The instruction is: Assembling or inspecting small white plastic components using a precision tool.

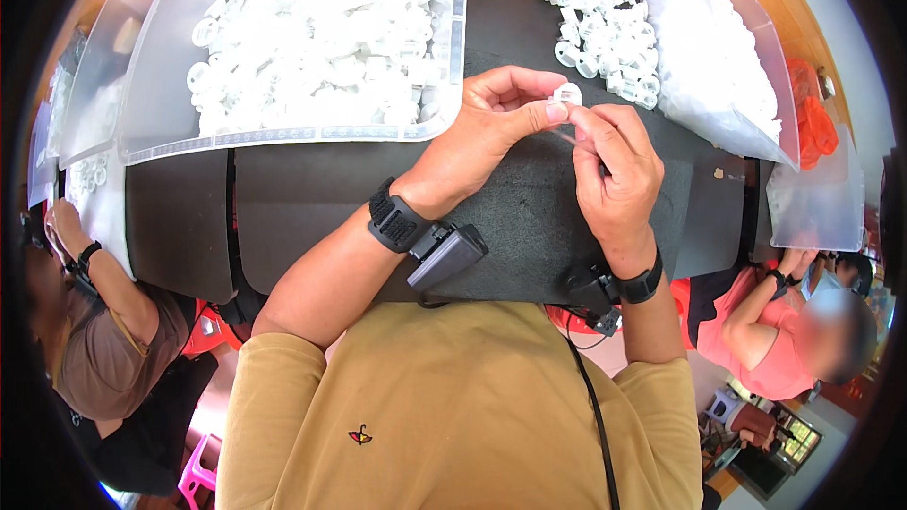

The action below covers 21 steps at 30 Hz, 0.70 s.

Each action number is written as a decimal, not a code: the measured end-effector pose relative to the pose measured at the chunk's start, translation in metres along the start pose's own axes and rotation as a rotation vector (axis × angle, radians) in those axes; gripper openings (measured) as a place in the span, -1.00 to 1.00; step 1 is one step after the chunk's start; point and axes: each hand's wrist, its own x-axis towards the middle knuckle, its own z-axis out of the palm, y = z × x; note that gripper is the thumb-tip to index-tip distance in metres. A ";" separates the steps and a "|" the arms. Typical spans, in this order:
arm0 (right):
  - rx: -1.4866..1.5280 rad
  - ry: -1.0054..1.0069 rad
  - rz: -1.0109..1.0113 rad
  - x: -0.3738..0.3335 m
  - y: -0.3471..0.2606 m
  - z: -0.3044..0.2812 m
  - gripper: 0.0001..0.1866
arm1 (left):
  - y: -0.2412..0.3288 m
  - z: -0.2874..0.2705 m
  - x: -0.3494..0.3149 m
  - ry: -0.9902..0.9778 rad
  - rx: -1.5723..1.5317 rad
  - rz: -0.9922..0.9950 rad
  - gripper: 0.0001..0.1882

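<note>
Over the dark table, my left hand (496, 118) pinches a small white plastic part (567, 94) between thumb and fingers. Close beside it, my right hand (619, 156) has its thumb and forefinger pressed together near the part's lower side. A thin pale strip seems to run from its fingertips, too fine to name. Left of my hands stands a clear plastic bin (312, 137) heaped with similar white parts. Beyond my right hand lies a loose pile of white plastic parts (605, 38) on the table.
At the right, a translucent bin (737, 85) holds more white pieces, with an orange-red bag (814, 118) past it. The black tabletop (529, 217) lies below my hands. One person (113, 321) sits at the left, another (765, 321) in pink at the right. A cable (590, 397) hangs down my front.
</note>
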 end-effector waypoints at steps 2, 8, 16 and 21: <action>-0.100 -0.024 -0.111 0.003 0.005 -0.004 -0.70 | 0.001 0.000 -0.001 -0.006 0.084 -0.025 -0.69; -0.197 -0.167 -0.246 0.011 0.008 -0.016 -0.72 | -0.006 0.000 -0.001 -0.047 0.064 -0.086 -0.75; 0.411 -0.278 0.432 0.014 0.018 -0.029 -0.74 | 0.007 -0.009 0.005 -0.161 0.158 -0.070 -0.76; 0.580 -0.198 0.568 0.010 0.017 -0.009 -0.82 | 0.003 -0.004 0.004 -0.081 0.148 -0.027 -0.72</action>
